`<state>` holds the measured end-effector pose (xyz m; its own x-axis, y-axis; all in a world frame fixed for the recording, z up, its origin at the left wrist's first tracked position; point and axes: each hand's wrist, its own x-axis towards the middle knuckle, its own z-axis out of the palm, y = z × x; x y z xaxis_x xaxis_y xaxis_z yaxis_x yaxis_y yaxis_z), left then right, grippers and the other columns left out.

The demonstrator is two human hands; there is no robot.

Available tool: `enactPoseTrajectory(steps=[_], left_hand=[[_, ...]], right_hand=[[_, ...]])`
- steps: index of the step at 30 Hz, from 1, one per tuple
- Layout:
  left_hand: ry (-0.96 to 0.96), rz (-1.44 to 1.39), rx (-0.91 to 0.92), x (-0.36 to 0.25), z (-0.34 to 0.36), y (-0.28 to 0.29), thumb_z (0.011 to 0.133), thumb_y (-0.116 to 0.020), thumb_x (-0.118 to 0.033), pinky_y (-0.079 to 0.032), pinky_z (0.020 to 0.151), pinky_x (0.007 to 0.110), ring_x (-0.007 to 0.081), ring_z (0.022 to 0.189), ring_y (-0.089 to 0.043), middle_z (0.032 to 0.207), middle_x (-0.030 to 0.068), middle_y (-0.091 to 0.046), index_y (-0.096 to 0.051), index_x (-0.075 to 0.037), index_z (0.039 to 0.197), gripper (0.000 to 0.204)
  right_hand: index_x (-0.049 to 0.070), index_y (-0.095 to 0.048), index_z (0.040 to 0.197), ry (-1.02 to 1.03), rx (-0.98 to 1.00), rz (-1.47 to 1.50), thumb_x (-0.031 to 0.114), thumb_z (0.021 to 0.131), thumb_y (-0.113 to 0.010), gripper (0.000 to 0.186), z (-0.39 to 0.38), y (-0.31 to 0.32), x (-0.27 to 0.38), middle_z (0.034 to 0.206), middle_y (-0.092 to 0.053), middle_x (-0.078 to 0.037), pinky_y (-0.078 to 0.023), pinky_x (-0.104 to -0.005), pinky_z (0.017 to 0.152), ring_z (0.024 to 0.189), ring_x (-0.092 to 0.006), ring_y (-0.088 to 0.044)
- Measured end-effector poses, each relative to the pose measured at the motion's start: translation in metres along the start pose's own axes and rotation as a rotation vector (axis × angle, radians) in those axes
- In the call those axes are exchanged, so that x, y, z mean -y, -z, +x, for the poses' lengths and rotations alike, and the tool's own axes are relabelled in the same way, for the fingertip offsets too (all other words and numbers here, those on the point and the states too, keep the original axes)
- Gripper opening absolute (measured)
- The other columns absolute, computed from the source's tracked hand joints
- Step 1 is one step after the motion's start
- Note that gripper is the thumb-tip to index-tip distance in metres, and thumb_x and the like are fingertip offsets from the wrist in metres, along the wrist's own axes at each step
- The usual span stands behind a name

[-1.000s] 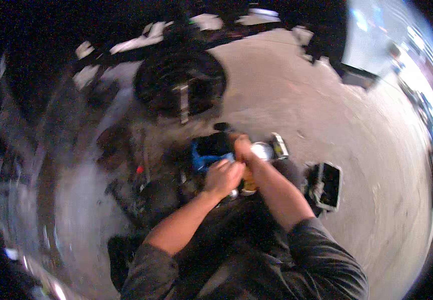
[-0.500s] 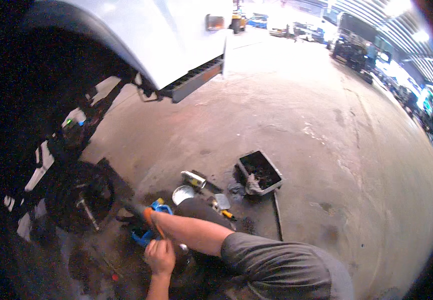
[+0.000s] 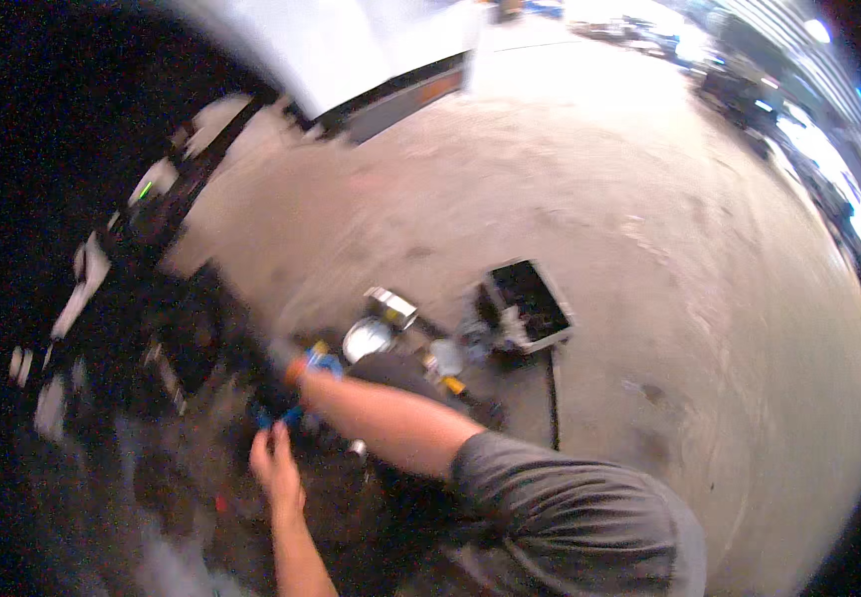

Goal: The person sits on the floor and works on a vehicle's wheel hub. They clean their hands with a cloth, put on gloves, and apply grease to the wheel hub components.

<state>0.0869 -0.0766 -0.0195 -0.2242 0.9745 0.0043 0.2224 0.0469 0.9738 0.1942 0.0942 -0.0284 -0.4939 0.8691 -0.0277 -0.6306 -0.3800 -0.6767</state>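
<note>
My left hand (image 3: 274, 460) has its fingers stretched upward, slightly apart, at the lower edge of a blue plastic object (image 3: 322, 362); whether they touch it is unclear. My right hand (image 3: 288, 364) is at the end of my outstretched forearm, beside that object, smeared and too dark to read. Just right of it stand a white round container (image 3: 369, 340) and a pale can lying on its side (image 3: 391, 307). A small yellow-handled item (image 3: 451, 384) lies beside my dark-clad knee. Left of my hands is a dark round shape (image 3: 191, 338) with a pale bar (image 3: 167, 376) across it.
A grey-rimmed bin (image 3: 526, 305) with dark contents and a rag sits right of the containers, a long dark bar (image 3: 555, 398) below it. A white vehicle body (image 3: 371, 50) with a dark step overhangs the concrete floor (image 3: 669, 269). Other vehicles (image 3: 739, 99) stand far back.
The view swung right, bringing in the vehicle and hall, then shifted slightly. My left hand has come away from the thin orange item it gripped, moving up-left with its fingers loosened.
</note>
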Motion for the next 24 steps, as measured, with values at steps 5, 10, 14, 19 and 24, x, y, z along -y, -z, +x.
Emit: enactPoseTrajectory(steps=[5, 10, 14, 19, 24], left_hand=[[0.215, -0.51, -0.078, 0.013, 0.012, 0.031, 0.095, -0.063, -0.037, -0.05, 0.083, 0.034, 0.0169, 0.099, -0.059, 0.114, 0.0051, -0.061, -0.06, -0.004, 0.116, 0.039], [0.038, -0.484, -0.054, 0.01, 0.016, 0.062, 0.094, -0.063, -0.018, -0.056, 0.075, 0.033, 0.0181, 0.094, -0.064, 0.111, 0.0054, -0.064, -0.058, -0.005, 0.118, 0.028], [-0.009, -0.272, -0.151, -0.017, 0.026, 0.049, 0.088, -0.061, -0.002, -0.057, 0.076, 0.033, 0.0147, 0.087, -0.063, 0.1, 0.0057, -0.063, -0.06, -0.001, 0.113, 0.025], [-0.228, 0.313, -0.2, -0.016, 0.043, 0.046, 0.073, -0.063, 0.002, -0.052, 0.072, 0.034, 0.0206, 0.081, -0.066, 0.097, 0.016, -0.064, -0.065, 0.003, 0.113, 0.04], [-0.47, 0.577, -0.19, -0.03, 0.048, 0.037, 0.074, -0.057, 0.005, -0.051, 0.082, 0.038, 0.0338, 0.096, -0.062, 0.11, 0.0176, -0.059, -0.066, 0.001, 0.113, 0.04]], right_hand=[[0.007, -0.053, 0.135, -0.142, 0.301, 0.437, 0.068, 0.088, -0.046, 0.078, -0.03, -0.015, 0.026, 0.14, -0.05, -0.018, -0.029, -0.0536, 0.109, 0.129, -0.0357, -0.043], [0.009, -0.054, 0.134, -0.238, 0.571, 0.47, 0.071, 0.087, -0.046, 0.078, -0.052, -0.041, 0.024, 0.136, -0.054, -0.018, -0.033, -0.0511, 0.109, 0.128, -0.036, -0.047], [0.011, -0.058, 0.123, -0.125, 0.357, -0.134, 0.058, 0.091, -0.053, 0.058, -0.025, 0.006, -0.007, 0.112, -0.062, -0.012, -0.045, -0.0443, 0.087, 0.101, -0.0286, -0.058], [0.01, -0.064, 0.111, 0.33, 0.188, -1.011, 0.031, 0.094, -0.063, 0.027, -0.031, -0.012, -0.028, 0.087, -0.066, -0.005, -0.049, -0.0339, 0.068, 0.076, -0.0189, -0.06], [0.007, -0.069, 0.105, 0.099, 0.122, -0.991, 0.027, 0.09, -0.067, 0.025, -0.027, -0.014, -0.03, 0.091, -0.068, -0.004, -0.05, -0.0313, 0.07, 0.078, -0.0115, -0.059]])
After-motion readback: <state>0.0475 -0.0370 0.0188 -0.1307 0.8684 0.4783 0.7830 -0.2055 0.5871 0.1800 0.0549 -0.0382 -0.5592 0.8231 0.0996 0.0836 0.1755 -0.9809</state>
